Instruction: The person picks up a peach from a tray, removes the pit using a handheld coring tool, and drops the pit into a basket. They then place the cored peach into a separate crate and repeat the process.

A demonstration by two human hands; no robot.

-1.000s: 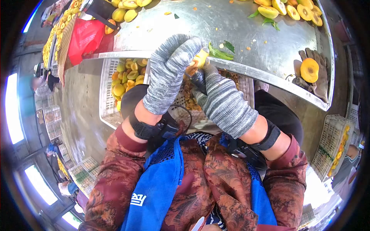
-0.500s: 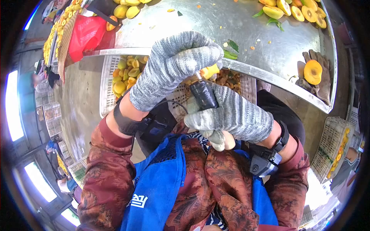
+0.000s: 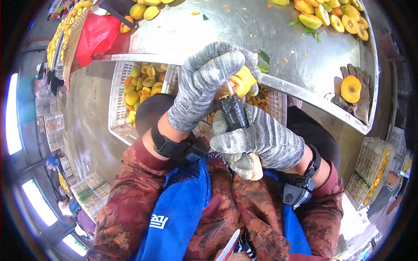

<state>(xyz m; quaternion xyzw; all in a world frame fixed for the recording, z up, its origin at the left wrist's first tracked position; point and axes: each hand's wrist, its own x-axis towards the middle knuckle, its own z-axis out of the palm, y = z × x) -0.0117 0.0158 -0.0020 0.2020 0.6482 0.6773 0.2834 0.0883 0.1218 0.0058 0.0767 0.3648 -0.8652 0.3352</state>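
My left hand [image 3: 209, 82], in a grey knitted glove, is closed around a yellow peach piece [image 3: 244, 81] above the crates. In my right hand [image 3: 265, 137], gloved the same way, is a pitting tool. Its handle [image 3: 234, 113] is wrapped in black tape, and a pale, wood-like end [image 3: 257, 167] sticks out below my fingers. The thin metal tip of the tool meets the orange inner side of the peach. My left fingers hide part of the fruit.
A metal table [image 3: 244, 35] carries halved peaches [image 3: 324, 15], brown gloves [image 3: 363, 95] and a peach half [image 3: 351, 89]. Beneath it stands a white crate [image 3: 117, 98] of peaches. A red plastic bag [image 3: 96, 39] hangs left. A pale blade [image 3: 228, 245] shows near my lap.
My left hand has shifted slightly right and down, and more of the peach shows. The tool tip is still at the fruit. A pale blade has come into view at the bottom.
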